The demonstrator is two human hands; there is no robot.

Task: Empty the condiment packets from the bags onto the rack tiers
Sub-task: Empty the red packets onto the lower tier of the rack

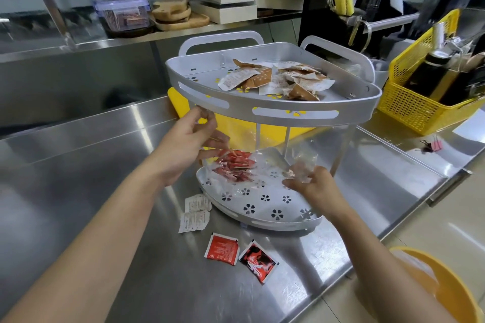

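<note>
A silver two-tier corner rack stands on the steel counter. Its top tier [273,109] holds a heap of brown and white packets [278,80]. Over the bottom tier [283,220] I hold a clear plastic bag [265,162] with red packets [235,165] inside it. My left hand [189,144] grips the bag's left side under the top tier. My right hand [312,183] pinches the bag's crumpled right end. On the counter in front of the rack lie two white packets [195,214] and two red packets [241,253].
A yellow basket [409,105] with dark bottles stands at the right. An orange bucket [446,286] sits below the counter edge at the lower right. Binder clips [430,145] lie near the basket. A shelf behind holds boxes, wooden plates and containers.
</note>
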